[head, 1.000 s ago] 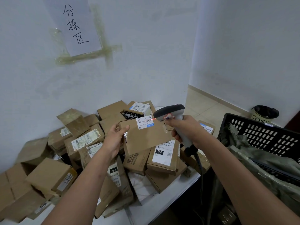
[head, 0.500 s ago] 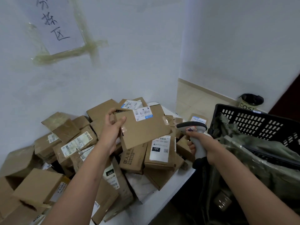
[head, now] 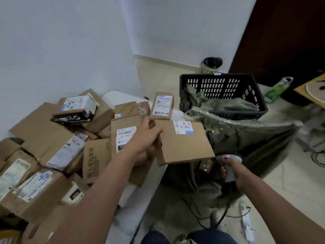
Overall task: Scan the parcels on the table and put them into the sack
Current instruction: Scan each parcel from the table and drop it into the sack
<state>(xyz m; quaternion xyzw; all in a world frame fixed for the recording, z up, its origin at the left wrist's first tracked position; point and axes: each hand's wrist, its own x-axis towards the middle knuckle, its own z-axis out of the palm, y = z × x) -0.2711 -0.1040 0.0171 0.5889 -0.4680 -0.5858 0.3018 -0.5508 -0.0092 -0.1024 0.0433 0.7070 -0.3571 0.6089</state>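
One flat brown parcel w/ a white label at its far corner is held up by the left hand, thumb on top and fingers curled under its near-left edge; it hangs past the table's right edge, just left of the sack and above the sack's dark opening. The sack is olive-green, mouth draped wide, its back part lying over the rim of a black plastic crate just behind it. Right hand is lower, in front of the sack, fingers wrapped round the grip of a grey scanner; scanner head sits just under the held parcel's near-right corner, cable dropping from the handle to the floor. Left of the sack, the white table carries a pile of many more cardboard parcels, most w/ white shipping labels, stacked at odd angles against the wall. One small parcel stands tilted at the table's far-right end, label facing the camera, just beyond the left hand. Behind the crate, by the wall, a small bin w/ a black liner. Tiled floor around the sack has loose cables; a green-and-white bag lies right of the crate.
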